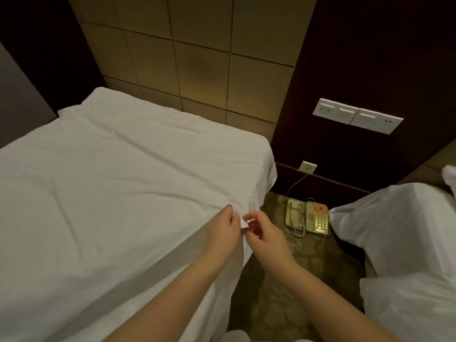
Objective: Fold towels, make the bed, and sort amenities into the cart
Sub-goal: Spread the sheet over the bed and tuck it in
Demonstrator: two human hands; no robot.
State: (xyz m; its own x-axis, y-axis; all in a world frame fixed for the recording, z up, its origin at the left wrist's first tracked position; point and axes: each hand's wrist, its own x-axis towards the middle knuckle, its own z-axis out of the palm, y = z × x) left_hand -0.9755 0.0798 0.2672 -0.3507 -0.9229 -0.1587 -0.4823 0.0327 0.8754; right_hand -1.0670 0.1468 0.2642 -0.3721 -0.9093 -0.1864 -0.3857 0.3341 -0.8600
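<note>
A white sheet (128,183) covers the bed on the left, creased and pulled into a ridge toward its right edge. My left hand (223,227) grips a bunch of the sheet at that edge. My right hand (262,232) pinches a small white corner of the same sheet just beside the left hand. Both forearms reach in from the bottom of the view.
A nightstand (274,208) with a mottled top stands between two beds and carries a gold phone (308,217) with its cord plugged into the wall. White bedding (399,238) is heaped at the right. A switch panel (357,116) sits on the dark wall.
</note>
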